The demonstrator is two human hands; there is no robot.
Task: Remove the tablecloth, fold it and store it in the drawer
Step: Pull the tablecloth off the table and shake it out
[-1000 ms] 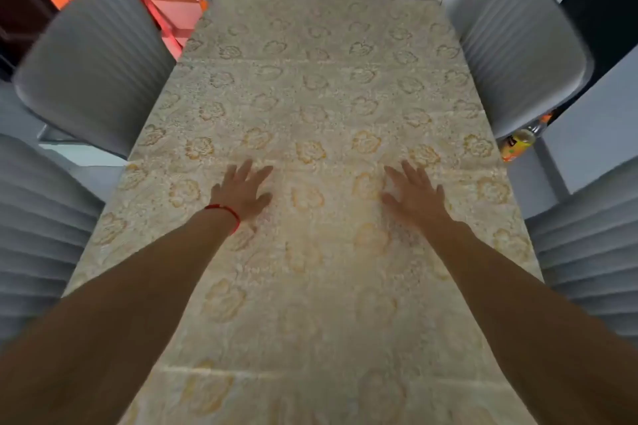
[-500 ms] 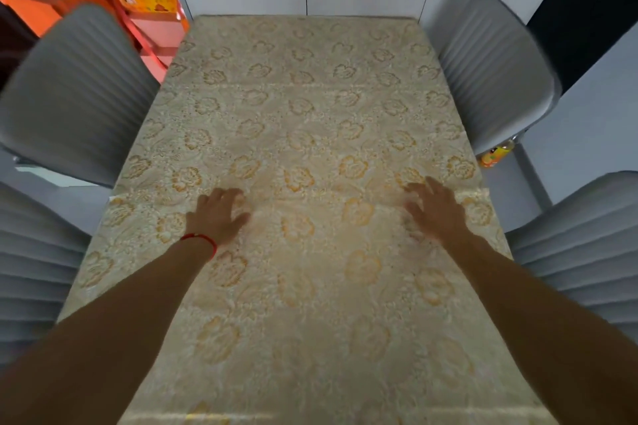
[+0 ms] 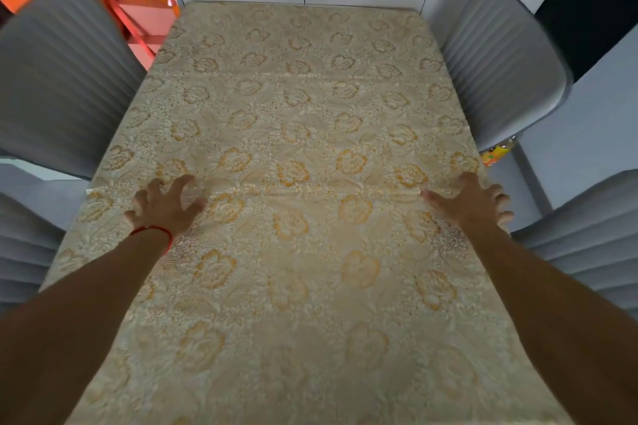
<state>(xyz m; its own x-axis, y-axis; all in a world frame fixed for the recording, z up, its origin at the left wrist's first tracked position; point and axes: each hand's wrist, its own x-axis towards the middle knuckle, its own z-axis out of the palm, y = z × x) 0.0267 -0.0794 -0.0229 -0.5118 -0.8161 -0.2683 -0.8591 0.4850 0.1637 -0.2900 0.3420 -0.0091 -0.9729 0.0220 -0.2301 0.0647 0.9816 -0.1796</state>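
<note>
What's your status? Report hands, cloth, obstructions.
Left hand and right hand open, spread on cloth. Cloth flat, not lifted. Chairs flank both sides.

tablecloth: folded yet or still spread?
Spread. The tablecloth lies flat over the whole tabletop, no fold-over visible; left hand and right hand rest on it.

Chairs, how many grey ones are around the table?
4. One grey chair at the far left, one at the far right, one at the near left and one at the near right of the tablecloth. Others could sit outside the view.
</note>
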